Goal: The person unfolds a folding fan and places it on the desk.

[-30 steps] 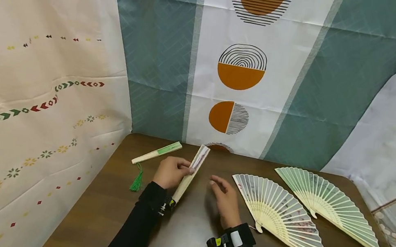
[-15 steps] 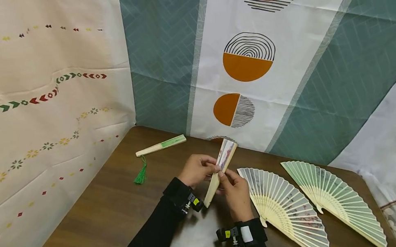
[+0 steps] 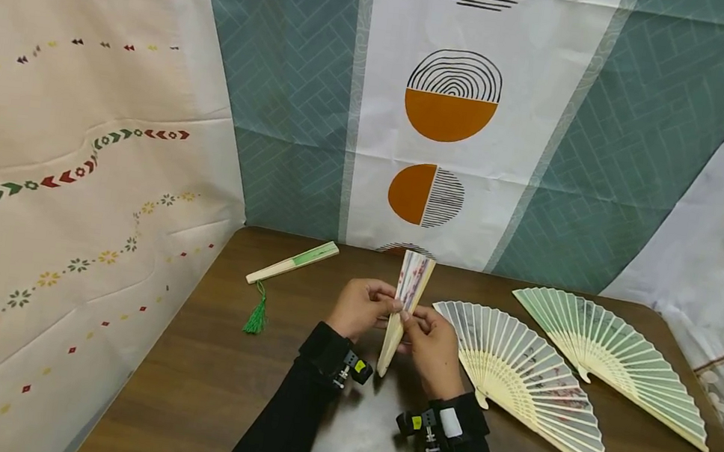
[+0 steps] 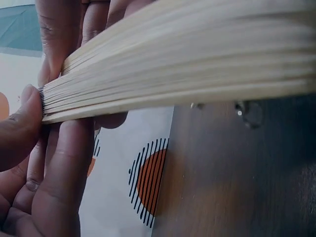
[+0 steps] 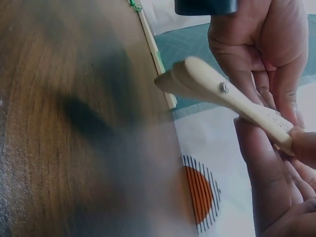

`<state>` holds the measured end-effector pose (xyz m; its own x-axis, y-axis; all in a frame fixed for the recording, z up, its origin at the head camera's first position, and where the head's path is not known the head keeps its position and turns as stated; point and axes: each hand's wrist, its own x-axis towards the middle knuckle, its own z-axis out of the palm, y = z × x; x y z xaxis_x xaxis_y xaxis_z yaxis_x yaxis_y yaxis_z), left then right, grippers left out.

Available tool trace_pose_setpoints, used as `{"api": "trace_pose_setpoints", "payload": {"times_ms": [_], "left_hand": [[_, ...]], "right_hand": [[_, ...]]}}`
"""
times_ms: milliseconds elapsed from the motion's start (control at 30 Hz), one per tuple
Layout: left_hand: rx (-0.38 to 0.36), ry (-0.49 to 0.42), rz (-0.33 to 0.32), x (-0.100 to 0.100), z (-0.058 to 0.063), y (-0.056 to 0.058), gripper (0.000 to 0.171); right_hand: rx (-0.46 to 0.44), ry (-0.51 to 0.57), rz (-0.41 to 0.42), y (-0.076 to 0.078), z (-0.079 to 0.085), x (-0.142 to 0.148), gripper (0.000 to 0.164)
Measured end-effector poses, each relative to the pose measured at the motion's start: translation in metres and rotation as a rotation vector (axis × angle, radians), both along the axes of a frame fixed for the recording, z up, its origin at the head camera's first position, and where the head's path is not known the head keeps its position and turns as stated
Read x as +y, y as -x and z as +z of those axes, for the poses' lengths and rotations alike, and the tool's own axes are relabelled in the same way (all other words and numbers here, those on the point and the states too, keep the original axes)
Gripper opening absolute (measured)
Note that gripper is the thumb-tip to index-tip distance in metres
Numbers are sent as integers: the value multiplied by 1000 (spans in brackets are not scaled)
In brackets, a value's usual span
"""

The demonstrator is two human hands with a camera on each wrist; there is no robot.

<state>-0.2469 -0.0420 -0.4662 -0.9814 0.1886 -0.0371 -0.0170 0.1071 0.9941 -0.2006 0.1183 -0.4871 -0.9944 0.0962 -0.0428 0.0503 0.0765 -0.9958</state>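
Together, left hand (image 3: 360,309) and right hand (image 3: 439,350) pinching a folded fan (image 3: 392,340), reddish print (image 3: 410,285) too small to read.

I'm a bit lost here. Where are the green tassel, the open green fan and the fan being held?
Green tassel (image 3: 256,316): head view, on its hanging threads.
Open green fan (image 3: 622,344): head view, on its pleated green part.
Held fan (image 3: 411,281): head view, on its patterned upper part.
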Motion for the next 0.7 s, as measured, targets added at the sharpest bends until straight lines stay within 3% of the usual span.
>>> {"api": "trace_pose_setpoints", "payload": {"times_ms": [300,700], "left_hand": [[-15,-44,-1,2,-3,0,16],[-47,-135,29,0,-1,-1,17]], "right_hand": [[9,5,-89,-4,0,-1,26],[4,45,-127,-3,5,1,26]]}}
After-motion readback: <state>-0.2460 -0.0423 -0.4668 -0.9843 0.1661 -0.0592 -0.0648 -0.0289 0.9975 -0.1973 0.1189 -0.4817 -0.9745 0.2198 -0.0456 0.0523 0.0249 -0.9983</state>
